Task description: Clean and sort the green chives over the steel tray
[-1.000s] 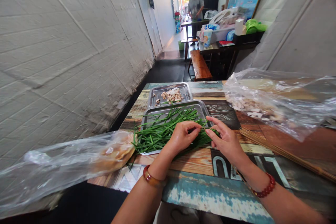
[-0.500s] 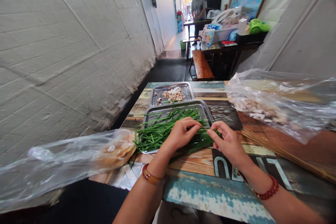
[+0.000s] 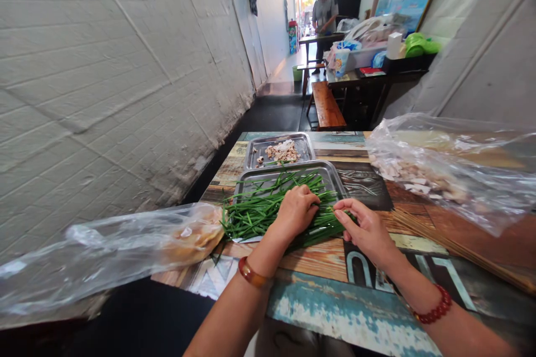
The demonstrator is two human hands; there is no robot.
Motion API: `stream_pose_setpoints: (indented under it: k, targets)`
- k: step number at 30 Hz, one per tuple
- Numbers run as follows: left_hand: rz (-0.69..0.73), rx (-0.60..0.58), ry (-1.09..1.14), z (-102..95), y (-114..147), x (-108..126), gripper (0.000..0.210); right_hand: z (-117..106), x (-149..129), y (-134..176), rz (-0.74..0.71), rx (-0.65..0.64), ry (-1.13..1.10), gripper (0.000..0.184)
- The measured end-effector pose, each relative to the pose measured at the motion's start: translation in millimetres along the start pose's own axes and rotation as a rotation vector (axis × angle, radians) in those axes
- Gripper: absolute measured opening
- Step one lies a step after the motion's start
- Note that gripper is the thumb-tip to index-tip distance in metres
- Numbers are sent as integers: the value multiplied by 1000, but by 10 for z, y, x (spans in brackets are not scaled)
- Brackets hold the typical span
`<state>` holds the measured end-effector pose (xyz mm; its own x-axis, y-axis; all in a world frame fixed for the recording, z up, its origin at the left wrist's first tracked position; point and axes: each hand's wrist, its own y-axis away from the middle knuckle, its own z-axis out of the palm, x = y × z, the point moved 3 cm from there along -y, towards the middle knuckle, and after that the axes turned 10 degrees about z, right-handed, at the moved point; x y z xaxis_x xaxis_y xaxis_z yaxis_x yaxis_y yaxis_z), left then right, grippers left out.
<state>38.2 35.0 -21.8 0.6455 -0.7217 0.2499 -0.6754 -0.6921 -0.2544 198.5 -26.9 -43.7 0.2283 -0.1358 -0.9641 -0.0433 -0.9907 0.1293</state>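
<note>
Long green garlic chives (image 3: 255, 215) lie heaped across a metal tray (image 3: 335, 175), some over its near edge. My left hand (image 3: 298, 209) is closed, its curled fingers down in the chives; the fingertips are partly hidden. Just to its right, my right hand (image 3: 362, 228) pinches thumb against forefinger at the chives' right ends. A thin bamboo skewer (image 3: 397, 293) runs beneath my right palm and wrist, mostly covered by the hand. More bamboo skewers (image 3: 456, 248) lie in a bundle to the right.
Behind stands a second metal tray (image 3: 310, 148) with pale chopped pieces (image 3: 282, 152). Plastic bags lie left (image 3: 138, 251) and right (image 3: 452, 167) on the patterned table (image 3: 318, 295). Farther off are a bench (image 3: 329, 105), a loaded table and a person (image 3: 324, 14).
My left hand has dropped from beside the right fingertips into the chives, its fingers curling down. My right hand stays pinched near the same place. The view has shifted slightly.
</note>
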Motion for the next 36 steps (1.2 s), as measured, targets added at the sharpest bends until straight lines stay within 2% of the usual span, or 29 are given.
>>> stream_pose_setpoints:
  k: [4,7,12,15,21,29,36]
  targets:
    - [0,-16,-38,-6,-6,32,12,0,-3,6,0,6,35,29]
    - [0,37,-13,-28,-8,39,13,-5,3,6,24,14,56,30]
    - [-72,243,313,-72,-8,-35,11,-13,11,-2,29,28,1,32]
    - [-145,295,493,-89,-4,-54,17,-15,9,-3,42,23,2,34]
    - [-163,293,587,-170,-4,20,17,-43,8,-15,59,36,-20,40]
    - [-248,330,699,-221,9,-17,17,-37,-12,-20,66,38,-96,41]
    - [-194,299,611,-216,13,-25,17,-79,-105,-7,-79,71,-168,30]
